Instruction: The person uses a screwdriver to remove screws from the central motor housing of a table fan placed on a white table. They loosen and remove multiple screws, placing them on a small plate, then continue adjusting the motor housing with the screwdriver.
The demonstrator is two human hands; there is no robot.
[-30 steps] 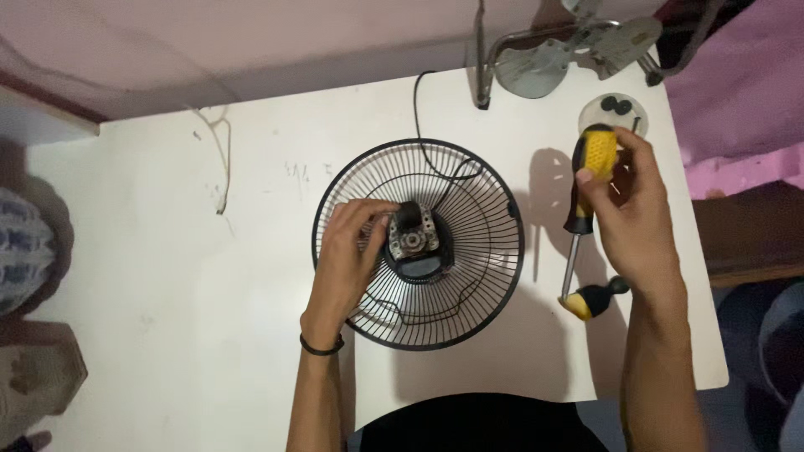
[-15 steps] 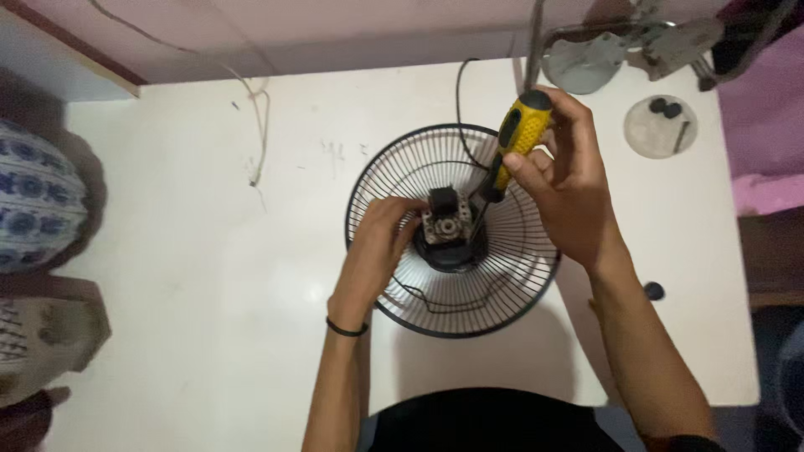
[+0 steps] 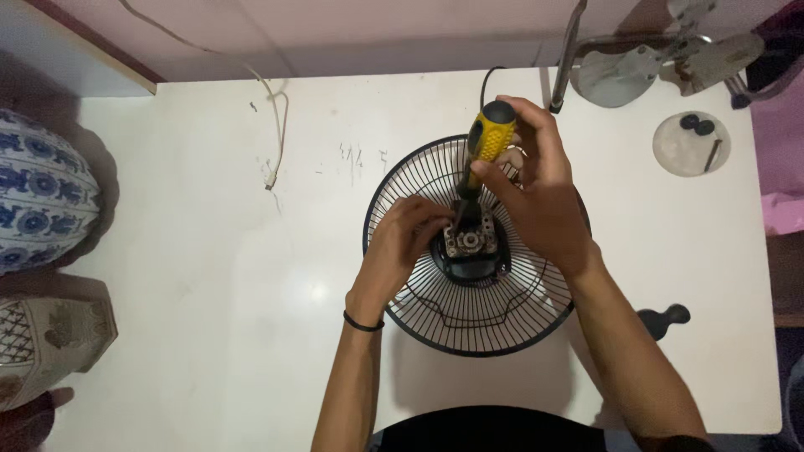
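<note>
Working at a white table [image 3: 209, 276] pushed against a pale wall; a thin white cord [image 3: 272, 125] trails over its far edge. Far left of my grip, off the table edge, stand a blue-and-white ceramic jar [image 3: 38, 188] and a patterned box [image 3: 46, 343]. Beyond and right of my grip lie clear fan blades [image 3: 636, 67], with a small clear dish [image 3: 691, 144] holding dark screws nearer the right edge. A dark knob [image 3: 666, 318] lies to the near right of my right forearm.

My right hand [image 3: 544, 201] is closed around the yellow-and-black screwdriver [image 3: 487, 138]. The handle rises out of the fist, tilted away from me; the shaft runs down and toward me, to the motor [image 3: 471, 243]. I cannot see the tip's exact contact point.

My left hand [image 3: 406, 238] is just left of the grip, fingers curled against the motor's left side, bracing it. Whether it pinches anything small I cannot tell.

The motor sits directly below the grip, at the centre of the black wire grille [image 3: 469, 318], which lies flat on the table. The grille rim extends on all sides of both hands. A black cable [image 3: 486, 79] leaves the grille past the grip toward the wall.
</note>
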